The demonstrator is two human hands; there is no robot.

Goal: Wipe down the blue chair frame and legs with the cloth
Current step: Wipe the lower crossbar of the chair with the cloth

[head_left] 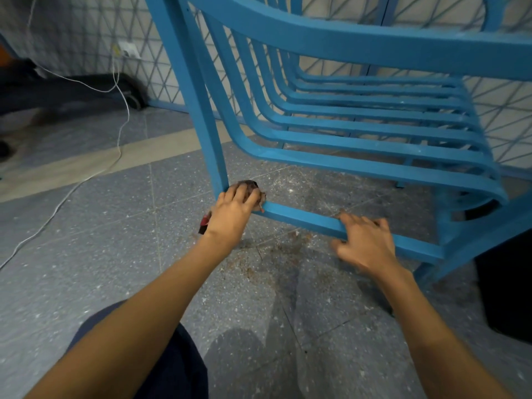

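Observation:
The blue chair fills the upper right, tilted toward me, its slatted seat and back facing the camera. My left hand presses a dark reddish cloth onto the corner where the left leg meets the low crossbar. The cloth is mostly hidden under my fingers, and a red scrap shows below my wrist. My right hand grips the same crossbar farther right, fingers curled over its top.
A white cable runs across the speckled grey tile floor from a wall socket at the upper left. A dark wheeled object lies by the wall. A black object stands at the right edge. Brown dirt marks the floor under the crossbar.

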